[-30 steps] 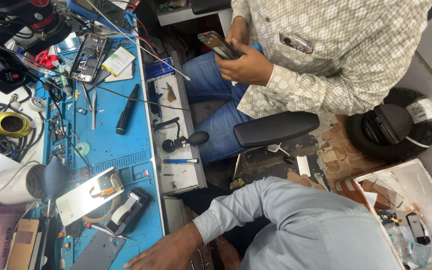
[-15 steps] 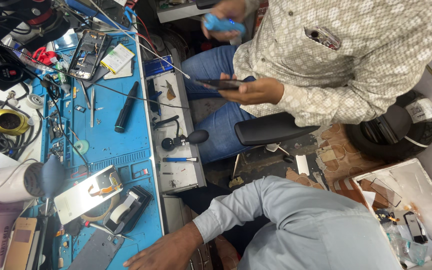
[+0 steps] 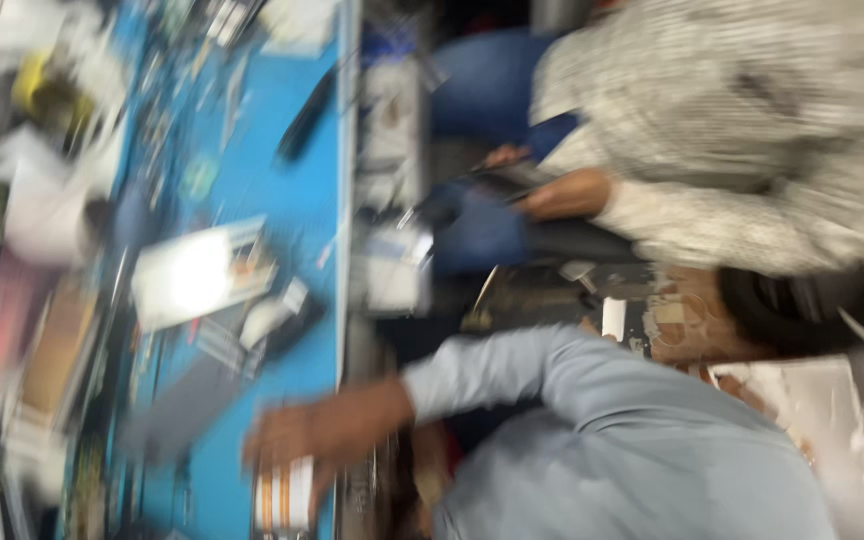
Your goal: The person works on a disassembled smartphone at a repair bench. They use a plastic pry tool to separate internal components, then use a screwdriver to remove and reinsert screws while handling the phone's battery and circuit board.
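The view is heavily motion-blurred. My left hand (image 3: 297,440), on a grey-blue sleeve, reaches over the near end of the blue work mat (image 3: 252,190). Its fingers lie on or just above a small white item with orange stripes (image 3: 282,497); blur hides whether they grip it. A dark flat device (image 3: 182,410) lies just left of the hand. My right hand is out of view. Across from me sits another person in a patterned shirt (image 3: 752,130), whose hand (image 3: 572,195) holds a dark phone (image 3: 507,180).
On the mat lie a brightly lit white plate (image 3: 197,272), a black handheld tool (image 3: 304,118) and a black-and-white object (image 3: 287,318). Cluttered gear and cables fill the left side. A grey tray strip (image 3: 392,190) runs along the mat's right edge.
The camera has swung and the picture has gone blurred. My left hand has moved further onto the blue mat. The other person's raised hand with the blue item is gone from view.
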`<state>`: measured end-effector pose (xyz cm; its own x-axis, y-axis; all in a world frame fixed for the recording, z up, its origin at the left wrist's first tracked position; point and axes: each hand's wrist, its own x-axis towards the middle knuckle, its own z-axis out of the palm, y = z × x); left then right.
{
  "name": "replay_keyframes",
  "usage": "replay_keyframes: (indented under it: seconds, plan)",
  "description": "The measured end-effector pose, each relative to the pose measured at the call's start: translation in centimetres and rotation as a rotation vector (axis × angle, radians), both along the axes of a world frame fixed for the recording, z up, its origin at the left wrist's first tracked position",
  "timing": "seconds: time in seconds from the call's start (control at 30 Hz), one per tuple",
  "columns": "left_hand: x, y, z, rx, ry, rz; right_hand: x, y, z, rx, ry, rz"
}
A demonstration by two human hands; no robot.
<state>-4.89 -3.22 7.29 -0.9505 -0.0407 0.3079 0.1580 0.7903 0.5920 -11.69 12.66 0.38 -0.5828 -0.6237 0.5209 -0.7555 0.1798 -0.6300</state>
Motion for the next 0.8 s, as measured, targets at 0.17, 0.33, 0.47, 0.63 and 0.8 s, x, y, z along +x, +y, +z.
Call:
replay_keyframes:
  seconds: [0.17,0.33,0.47,0.63,0.8]
  plan:
    - [6.6,-7.6,-2.9,-0.027,-0.066,-0.016,-1.2,1.0,2.0,0.163,-0.034,0.074]
    - [7.2,-9.0,-3.3,-0.059,-0.051,0.0,-0.4,0.2,3.1,0.224,0.111,0.043]
    - [6.1,-9.2,-1.5,-0.009,-0.031,0.003,0.9,-1.2,2.5,0.247,0.197,0.095]
    - [6.8,-10.0,-2.9,-0.019,-0.02,0.019,2.2,-1.7,0.9,0.283,0.285,0.112]
    - [6.9,-10.6,-3.5,-0.086,-0.009,-0.001,2.2,-2.2,1.0,0.331,0.299,0.115]
